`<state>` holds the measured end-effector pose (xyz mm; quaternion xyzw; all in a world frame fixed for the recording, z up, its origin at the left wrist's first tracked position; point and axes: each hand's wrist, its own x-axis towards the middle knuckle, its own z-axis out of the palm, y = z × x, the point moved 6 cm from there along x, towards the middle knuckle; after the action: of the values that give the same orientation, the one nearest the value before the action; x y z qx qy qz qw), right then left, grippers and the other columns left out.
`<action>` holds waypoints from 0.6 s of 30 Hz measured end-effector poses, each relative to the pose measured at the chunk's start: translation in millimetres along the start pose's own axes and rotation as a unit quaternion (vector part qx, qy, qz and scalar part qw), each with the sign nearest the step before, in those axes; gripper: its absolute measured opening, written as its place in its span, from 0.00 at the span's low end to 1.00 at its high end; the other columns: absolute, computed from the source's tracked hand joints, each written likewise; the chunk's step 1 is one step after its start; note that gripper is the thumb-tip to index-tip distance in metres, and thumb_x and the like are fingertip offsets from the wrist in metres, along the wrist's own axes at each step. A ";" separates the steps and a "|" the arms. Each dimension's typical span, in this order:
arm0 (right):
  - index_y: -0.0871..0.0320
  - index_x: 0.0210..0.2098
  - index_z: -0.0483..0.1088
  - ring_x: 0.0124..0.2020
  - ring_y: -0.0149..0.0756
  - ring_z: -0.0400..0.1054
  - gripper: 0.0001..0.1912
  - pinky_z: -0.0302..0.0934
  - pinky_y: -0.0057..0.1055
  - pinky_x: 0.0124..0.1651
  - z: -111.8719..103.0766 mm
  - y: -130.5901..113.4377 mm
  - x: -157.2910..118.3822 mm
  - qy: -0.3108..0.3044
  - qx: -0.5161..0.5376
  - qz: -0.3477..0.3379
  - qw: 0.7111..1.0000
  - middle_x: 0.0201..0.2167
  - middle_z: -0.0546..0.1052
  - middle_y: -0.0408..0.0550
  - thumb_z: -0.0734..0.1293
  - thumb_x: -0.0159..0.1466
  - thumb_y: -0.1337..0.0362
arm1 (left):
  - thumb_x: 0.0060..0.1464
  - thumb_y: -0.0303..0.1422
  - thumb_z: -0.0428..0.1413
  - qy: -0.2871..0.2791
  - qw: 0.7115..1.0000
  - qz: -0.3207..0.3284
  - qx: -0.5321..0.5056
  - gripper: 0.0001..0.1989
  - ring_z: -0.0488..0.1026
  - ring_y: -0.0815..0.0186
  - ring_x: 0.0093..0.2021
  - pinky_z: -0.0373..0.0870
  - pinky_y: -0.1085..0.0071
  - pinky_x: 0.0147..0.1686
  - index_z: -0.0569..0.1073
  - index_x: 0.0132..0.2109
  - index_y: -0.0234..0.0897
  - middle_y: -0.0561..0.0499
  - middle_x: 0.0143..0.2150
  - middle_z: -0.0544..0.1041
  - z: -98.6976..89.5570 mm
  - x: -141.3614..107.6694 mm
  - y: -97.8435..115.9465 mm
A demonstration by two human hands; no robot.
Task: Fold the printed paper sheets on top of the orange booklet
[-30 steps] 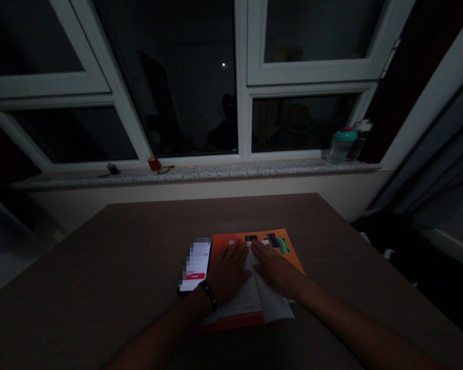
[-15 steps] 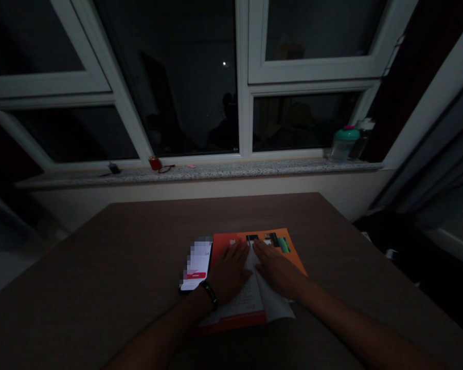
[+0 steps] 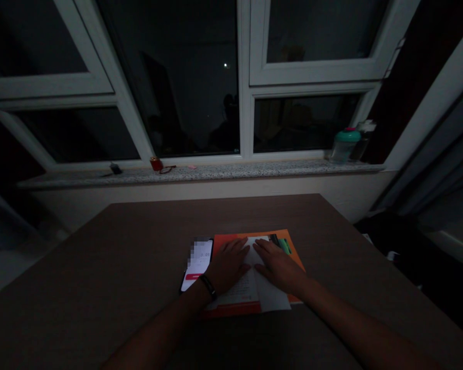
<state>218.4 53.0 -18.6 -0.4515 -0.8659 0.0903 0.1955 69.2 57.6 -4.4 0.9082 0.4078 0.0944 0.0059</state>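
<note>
A dark window [image 3: 185, 77] with white frames fills the far view, above a speckled stone windowsill [image 3: 216, 172] holding a teal-lidded bottle [image 3: 343, 146] and small items too dim to make out. On the brown bench [image 3: 100, 267] lies an orange booklet [image 3: 297, 267], open with white pages [image 3: 272, 293], its central crease running roughly front to back toward the person. Both hands rest flat on the pages, just apart on either side of the crease: the left hand [image 3: 228, 266] and the right hand [image 3: 278, 265], which hide most of the print. A lit phone [image 3: 196, 266] sits just beside the booklet's left edge (its upper screen is pixelated), near the black wristband [image 3: 208, 287] on the left wrist.
</note>
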 end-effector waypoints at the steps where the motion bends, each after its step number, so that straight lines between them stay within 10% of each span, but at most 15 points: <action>1: 0.63 0.65 0.57 0.66 0.47 0.52 0.29 0.49 0.44 0.67 0.5 -0.1 -0.5 -0.002 -0.002 0.000 1.000 0.66 0.59 0.60 0.61 0.67 0.59 | 0.64 0.36 0.50 0.002 1.000 0.002 -0.001 0.22 0.56 0.56 0.66 0.53 0.56 0.65 0.61 0.63 0.38 0.45 0.68 0.59 0.4 -0.7 1.0; 18: 0.66 0.67 0.53 0.69 0.47 0.46 0.29 0.45 0.49 0.69 17.1 4.2 -1.7 -0.006 -0.048 -0.007 0.999 0.68 0.56 0.61 0.58 0.69 0.63 | 0.66 0.45 0.45 0.002 1.000 0.017 -0.020 0.32 0.43 0.56 0.71 0.47 0.52 0.67 0.46 0.70 0.33 0.39 0.71 0.48 19.2 -15.7 1.3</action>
<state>215.2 54.4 -35.9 -0.4537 -0.8736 0.0505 0.1688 63.3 46.4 -25.7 0.9145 0.3902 0.1043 0.0221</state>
